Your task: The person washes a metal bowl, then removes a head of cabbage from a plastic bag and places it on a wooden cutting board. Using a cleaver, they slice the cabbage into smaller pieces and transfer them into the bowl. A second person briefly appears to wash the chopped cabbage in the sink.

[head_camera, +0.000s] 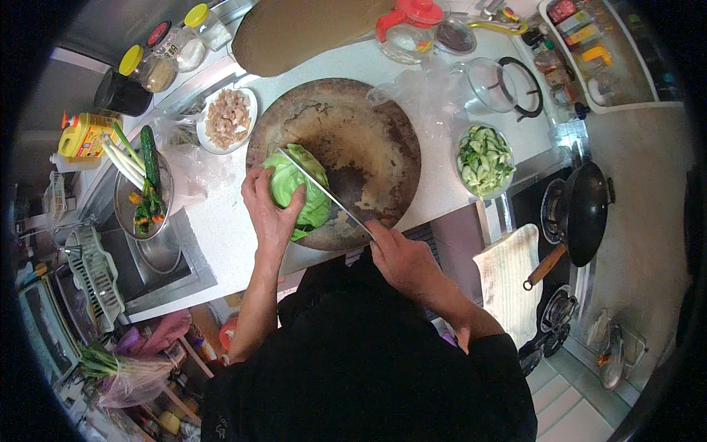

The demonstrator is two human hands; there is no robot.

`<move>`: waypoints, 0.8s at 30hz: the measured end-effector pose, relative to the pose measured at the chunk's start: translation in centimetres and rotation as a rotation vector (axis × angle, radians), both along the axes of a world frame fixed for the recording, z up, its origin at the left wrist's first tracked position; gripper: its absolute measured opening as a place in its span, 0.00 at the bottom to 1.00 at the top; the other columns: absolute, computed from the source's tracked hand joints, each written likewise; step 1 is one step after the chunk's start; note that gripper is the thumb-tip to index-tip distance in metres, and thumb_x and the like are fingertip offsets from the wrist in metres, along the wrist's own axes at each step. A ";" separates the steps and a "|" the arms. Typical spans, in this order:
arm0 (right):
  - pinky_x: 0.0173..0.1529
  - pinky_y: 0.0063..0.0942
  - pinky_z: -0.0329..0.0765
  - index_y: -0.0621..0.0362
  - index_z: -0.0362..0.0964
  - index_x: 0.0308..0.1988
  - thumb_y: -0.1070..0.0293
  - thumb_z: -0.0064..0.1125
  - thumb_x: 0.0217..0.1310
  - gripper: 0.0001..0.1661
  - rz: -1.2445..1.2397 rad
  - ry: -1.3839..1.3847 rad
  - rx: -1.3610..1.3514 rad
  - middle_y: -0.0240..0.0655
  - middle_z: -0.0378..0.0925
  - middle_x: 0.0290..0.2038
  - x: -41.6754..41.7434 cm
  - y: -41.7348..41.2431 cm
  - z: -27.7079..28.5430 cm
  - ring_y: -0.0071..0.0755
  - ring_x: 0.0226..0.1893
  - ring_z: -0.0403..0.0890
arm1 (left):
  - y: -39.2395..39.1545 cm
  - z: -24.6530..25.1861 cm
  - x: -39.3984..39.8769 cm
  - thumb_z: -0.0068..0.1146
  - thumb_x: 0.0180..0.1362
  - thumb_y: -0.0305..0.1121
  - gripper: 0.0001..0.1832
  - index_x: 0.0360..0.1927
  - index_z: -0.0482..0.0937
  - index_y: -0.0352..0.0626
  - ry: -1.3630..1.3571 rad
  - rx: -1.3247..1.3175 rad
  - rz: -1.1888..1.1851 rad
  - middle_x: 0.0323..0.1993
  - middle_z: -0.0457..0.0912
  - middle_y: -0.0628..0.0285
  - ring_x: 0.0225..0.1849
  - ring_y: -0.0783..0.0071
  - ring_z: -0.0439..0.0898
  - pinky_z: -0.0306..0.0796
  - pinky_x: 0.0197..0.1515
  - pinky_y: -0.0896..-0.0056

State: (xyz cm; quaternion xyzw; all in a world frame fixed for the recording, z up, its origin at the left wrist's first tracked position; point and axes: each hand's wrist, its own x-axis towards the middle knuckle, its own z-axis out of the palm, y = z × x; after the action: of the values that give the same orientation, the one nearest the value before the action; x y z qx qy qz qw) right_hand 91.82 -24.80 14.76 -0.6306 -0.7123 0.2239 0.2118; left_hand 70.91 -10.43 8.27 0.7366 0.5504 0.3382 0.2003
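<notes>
A green head of cabbage (293, 188) lies on the left part of a round, worn wooden chopping board (381, 160). My left hand (272, 207) grips the cabbage from its near left side, thumb and fingers spread over the leaves. My right hand (403, 257) is closed around the handle end of a kitchen knife (326, 190), whose handle is hidden in the fist. The blade runs from the hand up and left across the top of the cabbage; how deep its edge sits cannot be told.
A plate of cut raw meat (227, 120) stands left of the board, a colander (171, 207) with cucumber, scallions and carrots beyond it. Right are a bowl of sliced cucumber (485, 161), a glass pot (489, 85), crumpled plastic bags (422, 91) and a wok (588, 215) by the stove.
</notes>
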 end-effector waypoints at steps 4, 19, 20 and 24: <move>0.20 0.35 0.77 0.64 0.65 0.56 0.73 0.51 0.58 0.24 0.097 0.016 0.009 0.45 0.73 0.27 0.8 -0.1 0.6 0.43 0.21 0.80 | -0.2 -0.2 0.3 0.68 0.43 0.36 0.33 0.53 0.70 0.34 0.077 0.003 0.059 0.53 0.65 0.46 0.57 0.47 0.65 0.59 0.60 0.51; 0.21 0.32 0.78 0.66 0.63 0.58 0.74 0.52 0.55 0.29 0.179 -0.005 -0.072 0.42 0.70 0.27 3.1 1.7 1.1 0.39 0.22 0.79 | 0.4 -0.6 1.7 0.65 0.48 0.35 0.31 0.56 0.68 0.36 0.167 0.026 0.088 0.56 0.65 0.46 0.61 0.48 0.62 0.56 0.64 0.52; 0.21 0.32 0.78 0.66 0.63 0.58 0.74 0.52 0.55 0.29 0.187 -0.008 -0.083 0.42 0.70 0.27 3.1 1.8 1.1 0.39 0.22 0.79 | 0.4 -0.6 1.7 0.65 0.47 0.35 0.31 0.56 0.68 0.36 0.170 0.031 0.091 0.56 0.65 0.46 0.61 0.48 0.63 0.56 0.64 0.52; 0.21 0.33 0.77 0.65 0.62 0.59 0.74 0.51 0.56 0.29 0.171 -0.004 -0.103 0.43 0.71 0.27 3.2 2.0 1.9 0.40 0.22 0.79 | 0.6 -0.5 2.0 0.65 0.46 0.35 0.31 0.54 0.69 0.36 0.159 0.061 0.091 0.55 0.67 0.47 0.59 0.49 0.64 0.56 0.62 0.51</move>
State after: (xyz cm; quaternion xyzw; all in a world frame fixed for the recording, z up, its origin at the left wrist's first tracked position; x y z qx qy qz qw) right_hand 95.07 -22.78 16.64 -0.5779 -0.7515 0.2763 0.1579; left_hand 72.92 -9.84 7.82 0.7409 0.5872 0.3040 0.1179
